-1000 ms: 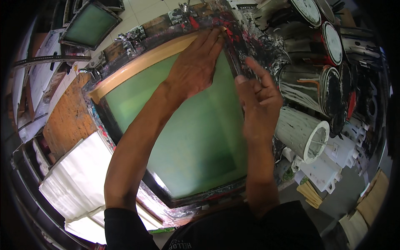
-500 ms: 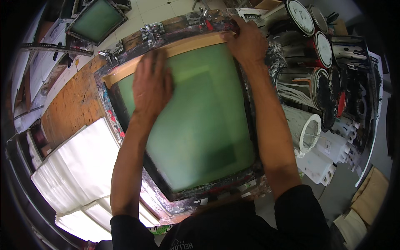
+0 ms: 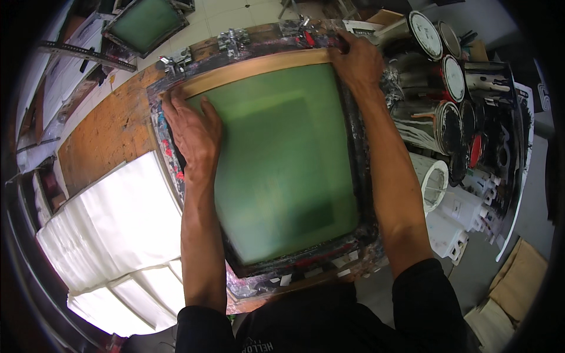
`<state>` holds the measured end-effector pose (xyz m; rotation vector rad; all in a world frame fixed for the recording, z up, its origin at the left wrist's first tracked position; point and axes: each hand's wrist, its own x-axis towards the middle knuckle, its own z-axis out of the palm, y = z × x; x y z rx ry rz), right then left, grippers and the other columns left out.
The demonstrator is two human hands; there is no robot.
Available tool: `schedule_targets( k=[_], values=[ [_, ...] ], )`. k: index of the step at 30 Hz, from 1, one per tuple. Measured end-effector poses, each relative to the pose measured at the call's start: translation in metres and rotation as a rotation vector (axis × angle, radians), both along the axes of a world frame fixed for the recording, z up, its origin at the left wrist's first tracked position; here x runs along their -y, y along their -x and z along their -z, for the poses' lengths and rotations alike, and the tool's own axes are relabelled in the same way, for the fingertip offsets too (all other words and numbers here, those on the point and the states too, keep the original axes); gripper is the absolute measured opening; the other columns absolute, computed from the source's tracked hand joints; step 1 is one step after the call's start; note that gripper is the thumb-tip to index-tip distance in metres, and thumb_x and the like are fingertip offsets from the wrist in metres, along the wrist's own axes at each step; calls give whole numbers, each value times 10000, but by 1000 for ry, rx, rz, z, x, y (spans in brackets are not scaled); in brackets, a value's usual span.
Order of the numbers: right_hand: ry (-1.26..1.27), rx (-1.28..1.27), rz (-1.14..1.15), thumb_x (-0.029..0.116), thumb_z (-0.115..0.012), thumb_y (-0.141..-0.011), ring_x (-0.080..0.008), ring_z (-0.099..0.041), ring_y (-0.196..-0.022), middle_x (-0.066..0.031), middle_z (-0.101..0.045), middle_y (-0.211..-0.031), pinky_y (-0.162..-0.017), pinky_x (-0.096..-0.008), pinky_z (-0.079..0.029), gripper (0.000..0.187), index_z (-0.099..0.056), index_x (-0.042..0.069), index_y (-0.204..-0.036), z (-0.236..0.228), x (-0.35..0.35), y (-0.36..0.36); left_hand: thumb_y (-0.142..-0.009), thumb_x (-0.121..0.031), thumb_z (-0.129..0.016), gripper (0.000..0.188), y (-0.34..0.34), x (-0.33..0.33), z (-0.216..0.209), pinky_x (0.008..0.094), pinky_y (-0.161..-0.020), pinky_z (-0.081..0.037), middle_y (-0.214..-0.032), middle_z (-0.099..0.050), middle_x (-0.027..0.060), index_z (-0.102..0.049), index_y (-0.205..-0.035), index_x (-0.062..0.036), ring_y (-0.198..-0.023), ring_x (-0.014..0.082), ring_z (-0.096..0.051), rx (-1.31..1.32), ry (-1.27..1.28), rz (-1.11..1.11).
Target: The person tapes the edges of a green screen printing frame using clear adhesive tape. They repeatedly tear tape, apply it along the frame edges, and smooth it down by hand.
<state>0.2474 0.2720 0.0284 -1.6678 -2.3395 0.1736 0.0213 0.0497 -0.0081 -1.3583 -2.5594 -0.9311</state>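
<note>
A screen-printing screen [image 3: 282, 170] with green mesh and a dark, ink-stained frame lies in front of me. A smooth tan strip [image 3: 259, 67], which looks like tape, runs along its far edge. My left hand [image 3: 195, 132] rests on the far left corner, fingers stretched along the frame and thumb apart over the mesh. At the far right corner, my right hand [image 3: 360, 65] has its fingers curled over the frame by the strip's end. What lies under those fingertips is partly hidden.
Metal clamps [image 3: 234, 42] line the board's far side. Stained paint cans [image 3: 425, 35] and white plastic jugs [image 3: 446, 235] crowd the right. Stacked white sheets [image 3: 118, 217] lie at the left on a wooden table [image 3: 106, 138]. Another green screen [image 3: 147, 26] stands beyond.
My left hand has slid leftward along the tan strip to the far left corner. My right hand stays at the far right corner. The view has shifted slightly.
</note>
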Motion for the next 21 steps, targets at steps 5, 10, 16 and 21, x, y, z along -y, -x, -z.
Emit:
schedule_targets(
  k=[5, 10, 16, 21],
  values=[
    [90, 231, 0, 360, -740, -857, -416, -696, -1064, -249, -684, -1206, -910, -524, -557, 676, -531, 198, -1479, -10, 5, 4, -847, -135, -768, 667, 19, 26, -13, 513, -1081, -419, -1438, -457, 273, -443, -1408, 25, -1269, 444, -498, 45, -124, 33],
    [15, 287, -73, 363, -739, -870, -424, -687, -1094, -260, -619, -1323, -917, -515, -559, 741, -453, 169, -1525, -15, 5, 10, -803, -142, -794, 646, 59, 2, -19, 498, -967, -474, -1332, -523, 245, -499, -1361, -4, -1172, 419, -540, -123, 27, -188],
    [-60, 249, -143, 327, -759, -862, -406, -690, -1086, -239, -630, -1302, -891, -509, -564, 725, -470, 141, -1500, -9, -6, -3, -810, -126, -719, 447, 73, 5, 0, 512, -935, -469, -1164, -584, 228, -614, -1220, 17, -1080, 414, -558, 21, -147, -96],
    [-245, 196, -139, 342, -778, -846, -404, -643, -1152, -216, -619, -1309, -948, -512, -524, 731, -494, 109, -1478, -9, 18, 9, -836, -129, -689, 397, 66, 3, -2, 501, -931, -473, -1115, -600, 224, -644, -1199, 26, -1046, 411, -565, 14, -155, -168]
  ],
)
